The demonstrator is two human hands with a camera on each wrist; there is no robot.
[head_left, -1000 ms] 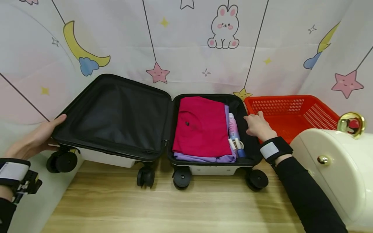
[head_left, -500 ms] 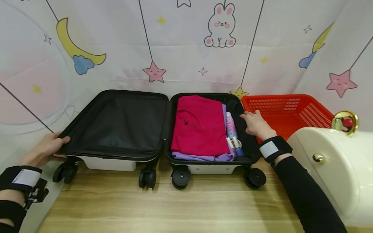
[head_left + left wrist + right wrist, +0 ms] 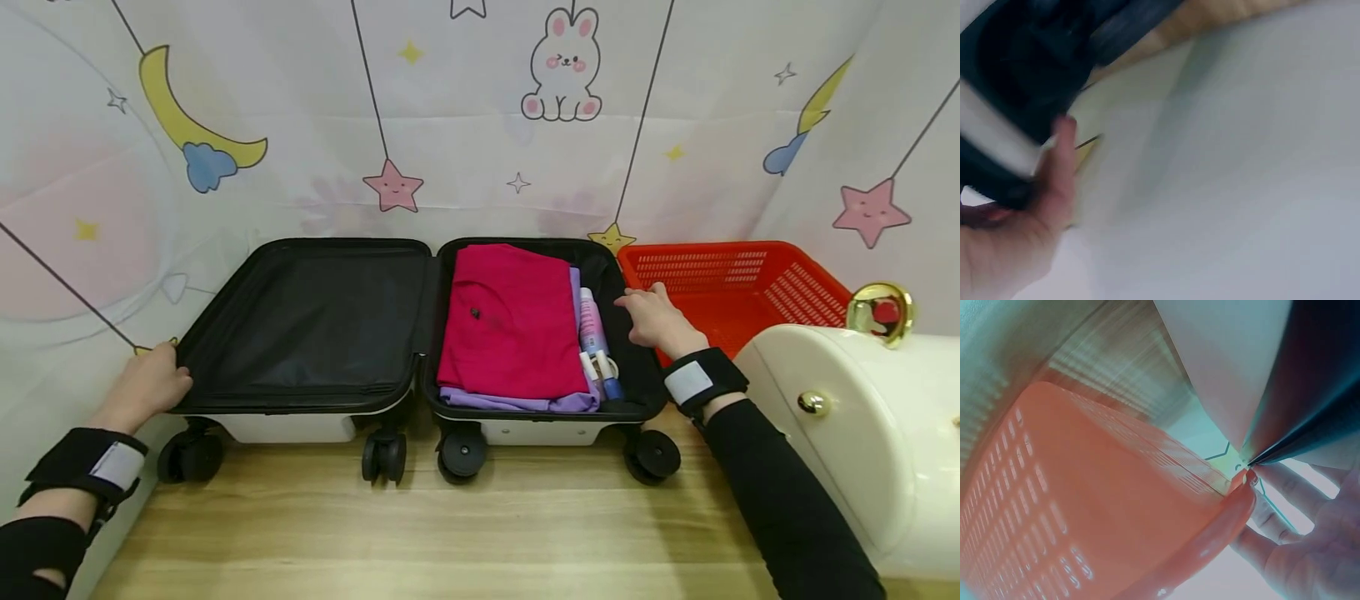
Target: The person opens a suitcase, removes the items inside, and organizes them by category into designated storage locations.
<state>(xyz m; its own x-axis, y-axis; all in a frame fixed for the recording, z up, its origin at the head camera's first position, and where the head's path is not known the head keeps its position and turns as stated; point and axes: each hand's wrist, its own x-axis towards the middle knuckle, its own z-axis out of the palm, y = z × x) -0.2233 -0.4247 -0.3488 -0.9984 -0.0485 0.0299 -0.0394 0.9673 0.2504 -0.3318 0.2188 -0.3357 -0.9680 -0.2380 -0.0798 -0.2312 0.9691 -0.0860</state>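
A suitcase lies spread open on the wooden surface, its black-lined left half bare inside. My left hand holds the outer left edge of that half, fingertips partly hidden by the rim. In the right half, a folded red garment lies over purple cloth. Beside them are a pink-and-blue tube and small white-and-blue items. My right hand rests at the suitcase's right rim with its fingers extended, close to a red basket; the right wrist view shows fingers between suitcase and basket.
A cream rounded box with gold knobs stands at the right, in front of the basket. Black wheels stick out toward the front of the wooden surface. A printed cloth hangs behind everything.
The suitcase's left half has come down from a raised tilt to lie level. My left hand has moved inward and down with its edge. The right hand has stayed at the right rim.
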